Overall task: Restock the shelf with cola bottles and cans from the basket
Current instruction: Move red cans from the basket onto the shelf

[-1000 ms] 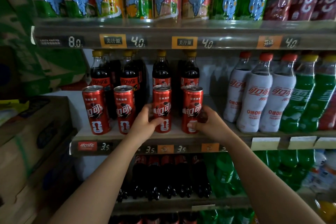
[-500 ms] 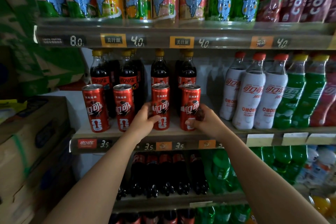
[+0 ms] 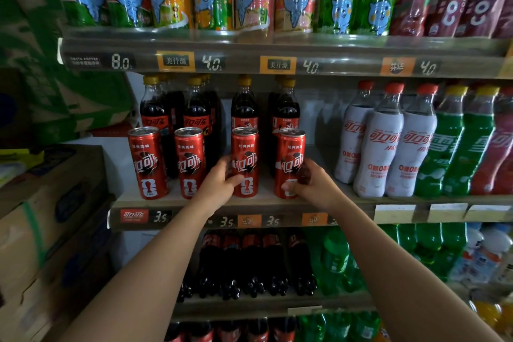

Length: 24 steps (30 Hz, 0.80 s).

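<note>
While hands (image 3: 219, 184) (image 3: 312, 186) grip two cola cans (image 3: 245, 147) (image 3: 290, 148), dark-filled bottles (image 3: 244, 108) stand behind.

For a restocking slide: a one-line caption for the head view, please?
Left hand grips the third cola can, right hand the fourth cola can, upright at the shelf front, cola bottles behind.

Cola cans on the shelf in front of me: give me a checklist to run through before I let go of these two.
1. Grip of left hand on third cola can from the left: ok.
2. Grip of right hand on fourth cola can: ok.
3. Both cans upright, bases on the shelf: ok.
4. Both labels facing forward: ok.
5. Each can lined up in front of a cola bottle: ok.
6. Place of the basket for the next item: cannot tell, not in view.
</note>
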Tool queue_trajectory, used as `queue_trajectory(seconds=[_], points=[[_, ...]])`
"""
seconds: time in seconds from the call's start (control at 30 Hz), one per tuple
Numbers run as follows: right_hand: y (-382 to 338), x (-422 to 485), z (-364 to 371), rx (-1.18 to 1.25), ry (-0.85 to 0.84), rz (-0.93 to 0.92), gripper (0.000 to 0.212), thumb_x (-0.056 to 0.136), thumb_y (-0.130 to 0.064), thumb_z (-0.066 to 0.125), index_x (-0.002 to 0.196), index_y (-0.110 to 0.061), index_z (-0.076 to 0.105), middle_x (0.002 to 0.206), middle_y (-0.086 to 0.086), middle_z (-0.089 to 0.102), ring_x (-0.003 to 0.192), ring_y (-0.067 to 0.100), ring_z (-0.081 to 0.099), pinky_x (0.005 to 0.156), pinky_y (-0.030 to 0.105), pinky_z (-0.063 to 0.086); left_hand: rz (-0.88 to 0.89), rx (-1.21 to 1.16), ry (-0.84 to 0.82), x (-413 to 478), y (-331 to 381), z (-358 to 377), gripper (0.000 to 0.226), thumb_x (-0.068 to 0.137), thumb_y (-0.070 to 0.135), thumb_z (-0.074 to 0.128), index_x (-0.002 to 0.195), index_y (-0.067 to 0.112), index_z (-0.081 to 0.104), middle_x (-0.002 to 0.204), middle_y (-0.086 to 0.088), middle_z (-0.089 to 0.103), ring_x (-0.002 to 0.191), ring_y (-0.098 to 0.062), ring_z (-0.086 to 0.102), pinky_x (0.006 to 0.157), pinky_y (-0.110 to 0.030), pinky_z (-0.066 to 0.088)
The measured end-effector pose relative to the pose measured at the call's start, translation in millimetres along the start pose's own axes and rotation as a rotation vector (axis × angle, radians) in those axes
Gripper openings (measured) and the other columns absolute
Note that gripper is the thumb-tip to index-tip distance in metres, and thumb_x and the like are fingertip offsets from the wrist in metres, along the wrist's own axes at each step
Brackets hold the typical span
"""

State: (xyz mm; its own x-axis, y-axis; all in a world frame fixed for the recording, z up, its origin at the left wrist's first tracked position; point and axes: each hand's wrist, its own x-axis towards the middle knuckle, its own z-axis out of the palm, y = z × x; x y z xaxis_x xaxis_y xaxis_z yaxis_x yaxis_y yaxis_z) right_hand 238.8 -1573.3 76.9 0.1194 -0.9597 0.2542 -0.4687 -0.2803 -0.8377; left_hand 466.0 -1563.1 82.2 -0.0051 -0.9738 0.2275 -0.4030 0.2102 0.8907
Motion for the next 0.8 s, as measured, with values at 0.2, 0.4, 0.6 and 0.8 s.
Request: queue_trajectory(seconds=[0.2, 0.4, 0.6, 0.8], points=[[-3.2, -0.5, -1.9, 0.045, -0.032, 0.018, 0.078, 0.072, -0.024, 0.084, 0.137, -0.014, 0.042, 0.128, 0.001, 0.061, 0.118, 0.020, 0.059, 0.104, 0.045, 0.046, 0.033, 0.012, -0.023, -4.0, 2.8, 0.0, 0.057, 0.095, 0.018, 0.056, 0.146, 0.022, 0.031, 0.147, 0.000, 0.044, 0.136, -0.019, 0.040, 0.114, -0.046, 0.032], [-5.3, -9.2, 2.4, 0.067, 0.064, 0.011, 0.094, 0.071, -0.035, 0.084, 0.145, -0.018, 0.029, 0.137, -0.002, 0.052, 0.123, 0.017, 0.053, 0.104, 0.041, 0.045, 0.070, 0.032, 0.027, -9.4, 2.2, 1.7, 0.064, 0.096, 0.017, 0.054, 0.151, 0.022, 0.022, 0.150, 0.000, 0.040, 0.139, -0.018, 0.036, 0.113, -0.041, 0.030], [-5.1, -35.8, 27.8, -0.026, 0.385, -0.093, 0.092, 0.076, -0.042, 0.078, 0.148, -0.021, 0.026, 0.148, 0.000, 0.039, 0.136, 0.016, 0.037, 0.111, 0.037, 0.033, 0.205, -0.060, 0.181, -30.1, -6.6, 9.1, 0.064, 0.093, 0.010, 0.057, 0.149, 0.013, 0.026, 0.148, -0.004, 0.042, 0.136, -0.013, 0.039, 0.113, -0.031, 0.032], [1.6, -70.1, 68.4, 0.032, 0.685, -0.294, 0.053, 0.085, -0.036, 0.067, 0.128, -0.012, 0.046, 0.126, 0.003, 0.048, 0.122, 0.020, 0.044, 0.103, 0.038, 0.039, 0.427, -0.075, 0.437, -61.6, -34.0, 10.3, 0.030, 0.096, 0.022, 0.055, 0.124, 0.009, 0.054, 0.114, -0.002, 0.059, 0.104, -0.006, 0.057, 0.092, -0.016, 0.045]])
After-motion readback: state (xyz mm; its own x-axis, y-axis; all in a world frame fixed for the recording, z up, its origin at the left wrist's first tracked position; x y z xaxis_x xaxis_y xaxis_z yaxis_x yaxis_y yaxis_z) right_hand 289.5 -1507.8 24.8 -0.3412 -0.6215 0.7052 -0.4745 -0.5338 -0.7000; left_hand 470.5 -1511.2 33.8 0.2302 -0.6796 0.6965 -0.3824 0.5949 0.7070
